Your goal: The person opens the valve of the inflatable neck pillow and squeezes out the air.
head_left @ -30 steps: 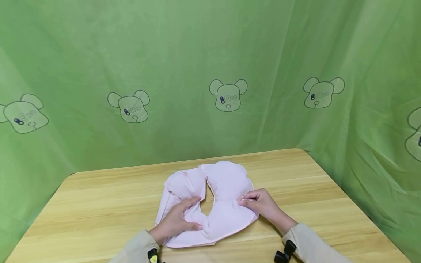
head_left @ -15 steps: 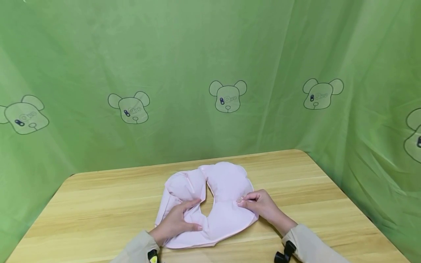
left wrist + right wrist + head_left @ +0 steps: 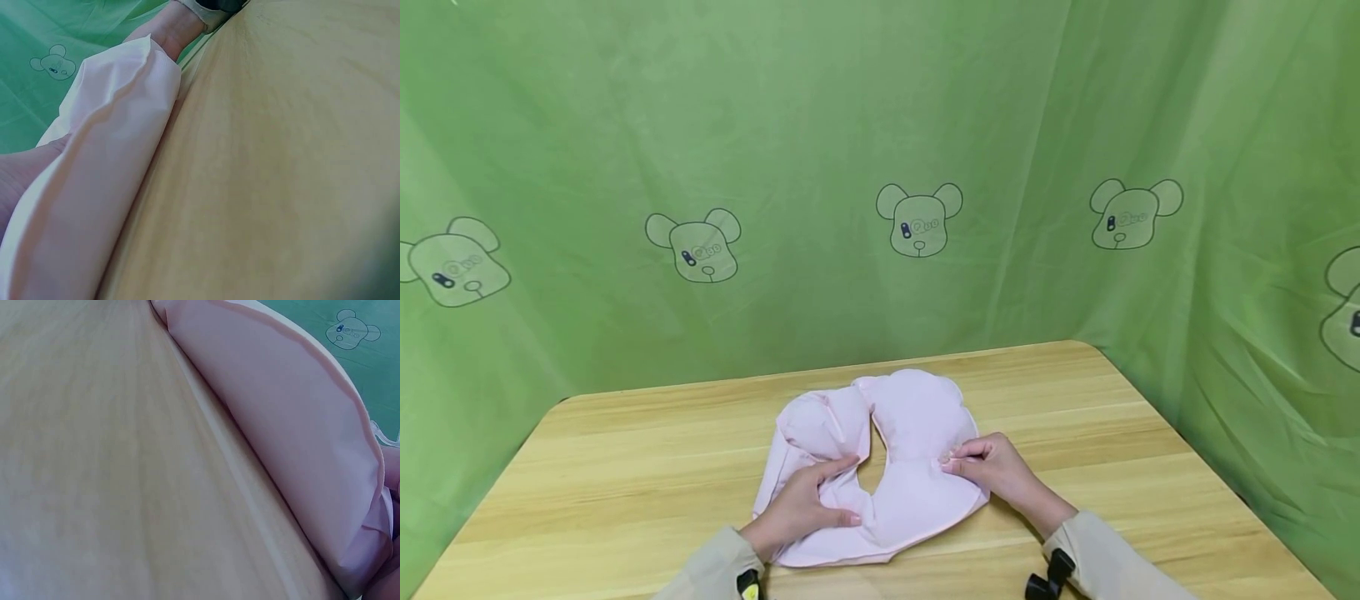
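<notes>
The table is carrying the same load as a second ago: the pink cushion is lying at its near middle, U-shaped, not shifting between frames. The left hand is still resting on the cushion's near left arm, fingers laid fairly flat by the central gap. The right hand is still pinching the right edge with curled fingers. The hands are staying apart, so the work seems to be pausing on a steady hold.
</notes>
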### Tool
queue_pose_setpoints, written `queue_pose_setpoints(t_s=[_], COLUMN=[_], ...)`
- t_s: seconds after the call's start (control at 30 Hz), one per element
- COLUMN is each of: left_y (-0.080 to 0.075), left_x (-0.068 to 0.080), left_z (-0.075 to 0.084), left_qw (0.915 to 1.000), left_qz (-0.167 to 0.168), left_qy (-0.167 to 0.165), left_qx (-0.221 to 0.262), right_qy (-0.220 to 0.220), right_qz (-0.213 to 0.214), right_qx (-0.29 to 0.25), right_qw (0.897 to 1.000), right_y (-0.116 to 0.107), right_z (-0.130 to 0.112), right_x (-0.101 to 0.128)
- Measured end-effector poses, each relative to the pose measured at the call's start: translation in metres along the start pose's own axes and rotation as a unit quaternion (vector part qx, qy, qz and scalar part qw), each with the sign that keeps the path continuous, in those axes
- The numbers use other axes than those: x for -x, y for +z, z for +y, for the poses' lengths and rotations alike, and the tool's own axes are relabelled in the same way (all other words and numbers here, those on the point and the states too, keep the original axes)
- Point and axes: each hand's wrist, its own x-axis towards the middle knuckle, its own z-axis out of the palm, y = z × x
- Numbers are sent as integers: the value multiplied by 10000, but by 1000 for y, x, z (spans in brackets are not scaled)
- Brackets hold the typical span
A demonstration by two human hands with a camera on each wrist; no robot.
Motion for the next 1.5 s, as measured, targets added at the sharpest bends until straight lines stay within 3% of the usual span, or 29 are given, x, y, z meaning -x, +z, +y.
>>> queue_pose_setpoints(t_s=[0.93,1.5], left_y=[1,2], left_x=[-1,-2], left_z=[1,1], left_qw=[9994,9997], left_qz=[111,70], left_qy=[98,124], left_qx=[-308,-208], right_qy=[-26,80], right_qz=[2,90], right_qx=[177,208], right_qw=[9998,9997], right_y=[1,2], right_z=[0,-2], right_x=[0,1])
